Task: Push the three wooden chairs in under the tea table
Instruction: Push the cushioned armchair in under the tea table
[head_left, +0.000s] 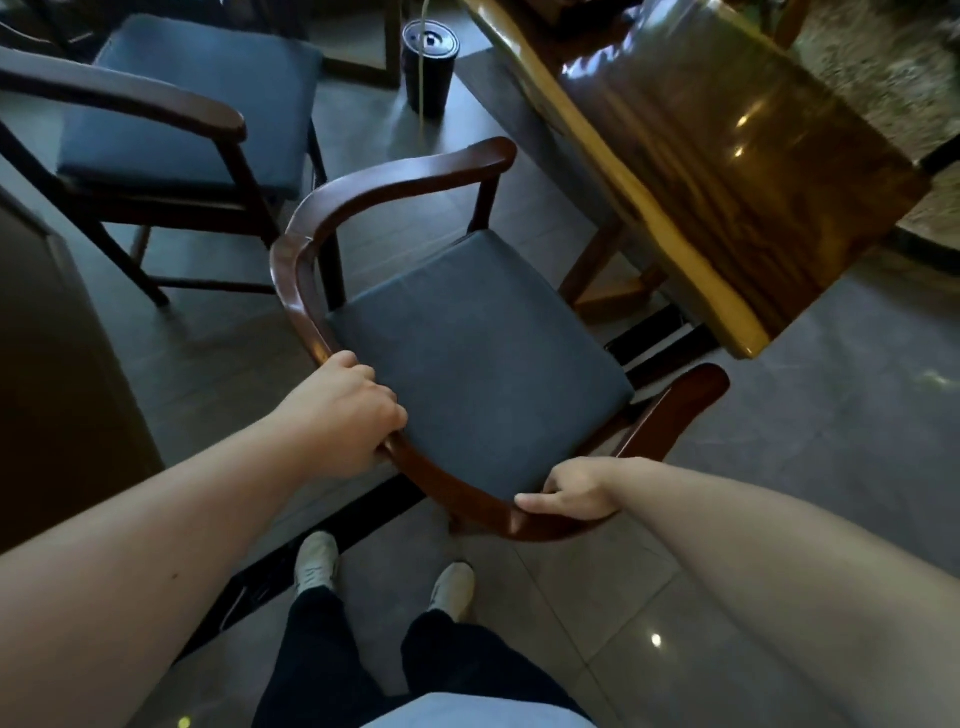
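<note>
Both hands were closed on the curved back rail of the nearest chair (467, 343): the left hand (345, 415) wrapped the rail where it bent toward the armrest, and the right hand (574, 493) gripped the middle of the back, thumb laid along the wood. That wide, two-point hold probably served to steer the chair, since its seat pointed at the corner of the tea table (727, 171) rather than squarely under it, and its right armrest sat just beside the surface's edge. None of the seat was under the surface yet. A second chair (176, 104) stood farther left, well apart from the table and also not pushed in. Any third chair was out of sight. A dark cylindrical bin (430, 67) stood on the floor beyond.
</note>
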